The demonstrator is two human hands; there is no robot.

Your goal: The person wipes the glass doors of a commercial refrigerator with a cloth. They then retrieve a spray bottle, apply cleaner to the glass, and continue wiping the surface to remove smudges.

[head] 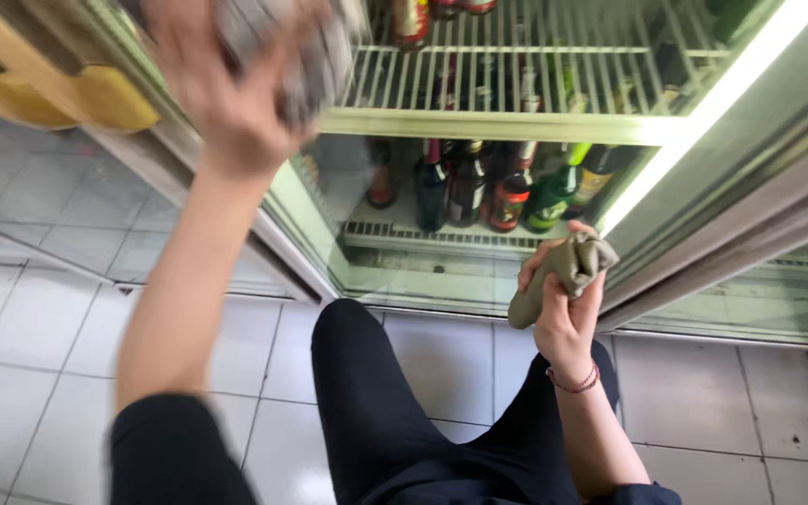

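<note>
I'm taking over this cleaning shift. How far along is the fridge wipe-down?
Done: nothing shows as finished; the door stands open. In hand: the left hand holds a grey cloth up at the fridge, blurred; the right hand grips a khaki cloth. Left: bottles stand on the bottom shelf.

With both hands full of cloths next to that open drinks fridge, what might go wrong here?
1. The left hand, blurred, grips a grey cloth near the wire shelf; it might snag or knock a bottle.
2. The right hand holds a khaki cloth just in front of the glass bottles below; a careless wipe might topple one onto the tiled floor.
</note>
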